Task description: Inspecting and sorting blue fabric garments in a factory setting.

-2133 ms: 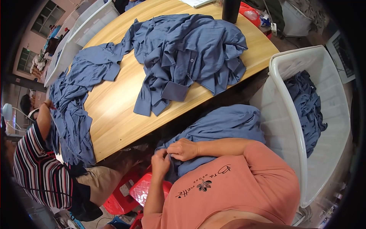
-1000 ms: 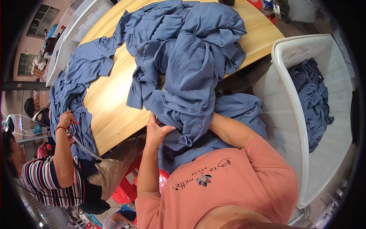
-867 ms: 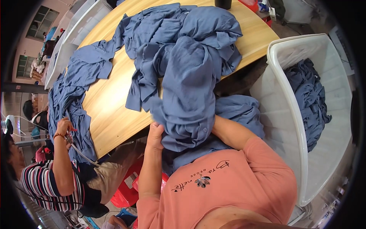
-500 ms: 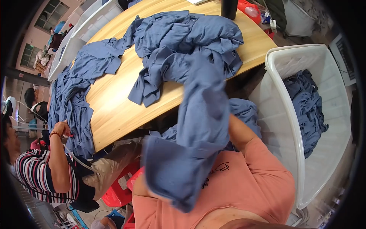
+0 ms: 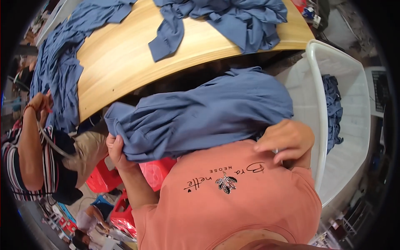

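Note:
A blue garment (image 5: 200, 112) stretches across my lap, bunched and wrinkled, between the table edge and my shirt. My left hand (image 5: 117, 151) is closed on its left end, the thumb on top of the cloth. At the garment's lower right, in front of my chest, is my right hand (image 5: 287, 141), its fingers curled. A small shiny bit shows among those fingers; I cannot make out what it is.
A wooden table (image 5: 133, 79) bears more blue garments (image 5: 250, 25). To the right stands a white bin (image 5: 318, 104) with blue cloth (image 5: 332, 112) inside. At the left, a co-worker's hand (image 5: 41, 102) touches blue cloth. Red stools (image 5: 156, 168) stand below.
The garment has swung from hanging lengthwise in front of me to lying crosswise over my lap. My left hand has come into sight on its left end, and my right hand shows beside it.

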Demonstrator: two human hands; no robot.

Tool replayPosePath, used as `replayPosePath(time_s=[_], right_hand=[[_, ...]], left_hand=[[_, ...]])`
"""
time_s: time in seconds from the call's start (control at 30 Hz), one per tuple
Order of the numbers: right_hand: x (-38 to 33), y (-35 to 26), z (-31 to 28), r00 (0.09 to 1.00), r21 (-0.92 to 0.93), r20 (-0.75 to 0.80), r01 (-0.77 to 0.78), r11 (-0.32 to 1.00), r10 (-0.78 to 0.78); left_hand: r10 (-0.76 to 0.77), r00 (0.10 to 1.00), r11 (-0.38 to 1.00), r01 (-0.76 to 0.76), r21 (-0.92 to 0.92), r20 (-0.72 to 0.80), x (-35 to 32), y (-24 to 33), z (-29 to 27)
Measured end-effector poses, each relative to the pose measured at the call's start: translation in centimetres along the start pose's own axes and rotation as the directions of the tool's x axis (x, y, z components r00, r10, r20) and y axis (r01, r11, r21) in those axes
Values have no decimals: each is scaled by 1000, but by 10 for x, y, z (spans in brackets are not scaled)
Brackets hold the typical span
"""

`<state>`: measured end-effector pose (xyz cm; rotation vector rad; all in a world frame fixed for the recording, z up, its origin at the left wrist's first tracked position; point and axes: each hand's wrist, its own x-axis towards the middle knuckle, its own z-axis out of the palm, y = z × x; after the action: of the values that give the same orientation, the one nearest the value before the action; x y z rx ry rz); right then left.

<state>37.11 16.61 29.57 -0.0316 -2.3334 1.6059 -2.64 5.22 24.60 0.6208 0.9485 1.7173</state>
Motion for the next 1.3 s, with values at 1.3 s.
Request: replayPosePath(time_s=[1.3], right_hand=[[128,127,60,866,-728,-287,80,681,-408]], left_hand=[[-103,959,427,-197,883,263,15,-75,44]])
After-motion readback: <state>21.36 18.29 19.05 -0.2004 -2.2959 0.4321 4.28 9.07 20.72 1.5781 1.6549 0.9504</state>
